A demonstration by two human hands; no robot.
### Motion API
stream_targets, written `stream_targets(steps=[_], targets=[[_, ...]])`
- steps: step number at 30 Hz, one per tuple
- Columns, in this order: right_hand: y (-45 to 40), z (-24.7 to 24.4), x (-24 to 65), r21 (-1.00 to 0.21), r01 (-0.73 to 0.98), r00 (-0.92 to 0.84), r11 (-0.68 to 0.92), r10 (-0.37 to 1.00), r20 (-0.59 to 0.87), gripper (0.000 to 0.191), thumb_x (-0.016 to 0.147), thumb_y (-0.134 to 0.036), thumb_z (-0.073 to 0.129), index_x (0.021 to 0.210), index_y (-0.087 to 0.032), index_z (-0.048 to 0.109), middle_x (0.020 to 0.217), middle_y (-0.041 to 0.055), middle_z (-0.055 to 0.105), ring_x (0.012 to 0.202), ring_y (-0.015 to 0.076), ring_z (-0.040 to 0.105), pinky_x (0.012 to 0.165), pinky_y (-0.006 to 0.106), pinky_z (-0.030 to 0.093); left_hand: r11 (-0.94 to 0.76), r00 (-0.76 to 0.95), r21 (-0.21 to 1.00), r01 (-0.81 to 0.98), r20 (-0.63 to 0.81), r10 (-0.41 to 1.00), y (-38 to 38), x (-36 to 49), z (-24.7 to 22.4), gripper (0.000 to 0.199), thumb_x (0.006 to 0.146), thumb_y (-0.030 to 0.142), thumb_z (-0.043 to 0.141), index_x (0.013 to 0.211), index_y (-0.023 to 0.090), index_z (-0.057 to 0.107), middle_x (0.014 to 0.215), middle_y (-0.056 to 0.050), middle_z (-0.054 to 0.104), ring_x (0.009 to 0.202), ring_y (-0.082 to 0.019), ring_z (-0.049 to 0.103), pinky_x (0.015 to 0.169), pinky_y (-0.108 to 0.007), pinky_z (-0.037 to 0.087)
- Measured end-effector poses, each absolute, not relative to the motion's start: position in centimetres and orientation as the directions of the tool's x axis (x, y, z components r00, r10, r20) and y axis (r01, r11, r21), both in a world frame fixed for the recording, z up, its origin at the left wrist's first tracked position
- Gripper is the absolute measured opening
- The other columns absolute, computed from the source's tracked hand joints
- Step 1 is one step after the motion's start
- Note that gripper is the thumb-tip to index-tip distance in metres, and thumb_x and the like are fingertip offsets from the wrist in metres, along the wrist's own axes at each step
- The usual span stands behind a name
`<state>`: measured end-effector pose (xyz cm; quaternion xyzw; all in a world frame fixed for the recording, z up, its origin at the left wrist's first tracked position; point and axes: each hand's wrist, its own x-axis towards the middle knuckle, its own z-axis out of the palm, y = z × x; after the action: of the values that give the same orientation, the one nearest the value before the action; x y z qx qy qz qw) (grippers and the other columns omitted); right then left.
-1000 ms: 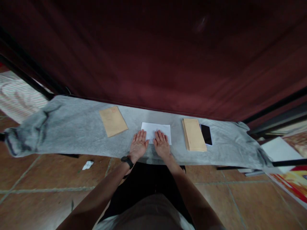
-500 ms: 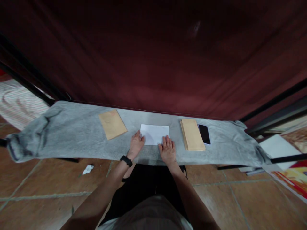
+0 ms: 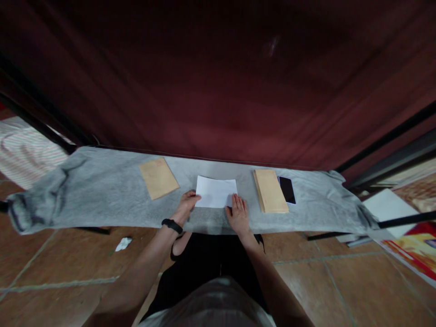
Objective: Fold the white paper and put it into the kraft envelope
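A white sheet of paper (image 3: 215, 190) lies in front of me on the grey cloth, its left side slightly raised. My left hand (image 3: 186, 202), with a black band at the wrist, pinches the paper's lower left edge, thumb on top and fingers beneath. On the lower right corner, my right hand (image 3: 239, 217) rests flat with its fingers stretched out. To the left lies a single brown envelope (image 3: 158, 178). A stack of brown envelopes (image 3: 271, 190) sits to the right of my right hand.
The grey cloth (image 3: 112, 190) covers a long narrow table. Beside the envelope stack lies a dark-screened phone (image 3: 287, 190). A dark red curtain (image 3: 218, 91) hangs along the far edge. Crumpled white tissue (image 3: 123, 244) lies on the tiled floor.
My left hand has shifted from lying on the paper's left edge to gripping it between thumb and fingers. That side of the paper has lifted a little. My right hand stays at the right corner.
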<state>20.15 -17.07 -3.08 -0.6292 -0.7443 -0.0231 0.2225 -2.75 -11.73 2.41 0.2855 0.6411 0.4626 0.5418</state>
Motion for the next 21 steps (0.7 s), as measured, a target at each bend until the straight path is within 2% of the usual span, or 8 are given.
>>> stream_targets(steps=[3,6,8,11,13,15,18,21], targets=[[-17.6,-2.1,19.2,-0.280,0.917,-0.179,0.285,0.919,0.350,0.061,0.097,-0.026,0.049,0.155,-0.010,0.035,0.158,0.0152,0.041,0.147,0.0272,0.036,0.122,0.050,0.025,0.443,-0.219,0.869,-0.218,-0.486,0.846,-12.8,-2.1,2.7,0.024,0.056,0.013,0.075,0.077,0.018,0.063,0.059,0.002,0.064,0.053,-0.014,0.060,0.048,-0.022,0.041],[-17.8,-0.6,18.1,-0.354,0.863,-0.244,0.360,0.911,0.331,0.058,0.095,-0.019,0.048,0.153,-0.015,0.041,0.158,0.0115,0.042,0.146,0.0252,0.039,0.123,0.047,0.025,0.462,-0.152,0.839,-0.288,-0.516,0.843,-14.2,-0.9,3.3,0.027,0.059,0.012,0.075,0.084,0.016,0.065,0.072,-0.003,0.071,0.063,-0.017,0.067,0.056,-0.026,0.050],[-17.7,0.6,17.7,-0.451,0.815,-0.236,0.364,0.919,0.316,0.054,0.095,-0.014,0.042,0.148,-0.018,0.049,0.152,0.0093,0.051,0.140,0.0227,0.047,0.122,0.043,0.030,0.448,-0.069,0.814,-0.369,-0.505,0.860,-15.0,-0.3,4.0,0.028,0.063,0.015,0.076,0.090,0.016,0.067,0.082,-0.005,0.074,0.071,-0.018,0.070,0.064,-0.028,0.055],[-17.2,2.8,17.9,-0.685,0.666,-0.127,0.296,0.950,0.287,0.049,0.095,-0.013,0.040,0.139,-0.022,0.059,0.137,0.0069,0.065,0.124,0.0210,0.061,0.111,0.037,0.043,0.385,0.045,0.750,-0.538,-0.430,0.902,-15.7,-0.3,5.2,0.025,0.076,0.029,0.075,0.097,0.016,0.068,0.097,-0.009,0.075,0.086,-0.019,0.072,0.076,-0.030,0.058],[-16.7,4.2,18.0,-0.865,0.450,0.002,0.221,0.969,0.249,0.039,0.097,-0.022,0.044,0.130,-0.023,0.065,0.123,0.0051,0.072,0.109,0.0207,0.068,0.099,0.034,0.051,0.320,-0.007,0.738,-0.594,-0.402,0.916,-15.7,-0.6,5.7,0.025,0.083,0.037,0.072,0.099,0.017,0.068,0.102,-0.008,0.074,0.091,-0.018,0.071,0.078,-0.029,0.058],[-16.1,5.5,17.9,-0.981,0.134,0.146,0.137,0.977,0.157,0.031,0.096,-0.035,0.050,0.115,-0.021,0.070,0.105,0.0036,0.077,0.094,0.0202,0.071,0.084,0.032,0.056,0.285,-0.077,0.758,-0.586,-0.402,0.913,-15.7,-0.7,5.8,0.026,0.083,0.036,0.074,0.101,0.020,0.067,0.104,-0.006,0.074,0.090,-0.017,0.070,0.078,-0.028,0.058],[-15.7,6.5,17.0,-0.938,-0.339,0.251,0.067,0.968,-0.021,0.028,0.088,-0.045,0.062,0.099,-0.020,0.070,0.092,0.0020,0.077,0.086,0.0190,0.071,0.074,0.029,0.057,0.322,-0.037,0.774,-0.546,-0.406,0.913,-15.8,-0.1,5.3,0.038,0.076,0.033,0.081,0.108,0.021,0.066,0.105,-0.006,0.074,0.086,-0.018,0.070,0.075,-0.029,0.058],[-15.8,6.3,16.2,-0.824,-0.566,0.248,0.024,0.958,-0.142,0.027,0.081,-0.043,0.071,0.098,-0.022,0.068,0.098,0.0023,0.077,0.090,0.0187,0.072,0.075,0.030,0.058,0.315,0.007,0.781,-0.539,-0.370,0.929,-15.9,0.9,4.6,0.048,0.069,0.030,0.085,0.113,0.019,0.067,0.108,-0.008,0.074,0.090,-0.021,0.070,0.077,-0.031,0.057]])
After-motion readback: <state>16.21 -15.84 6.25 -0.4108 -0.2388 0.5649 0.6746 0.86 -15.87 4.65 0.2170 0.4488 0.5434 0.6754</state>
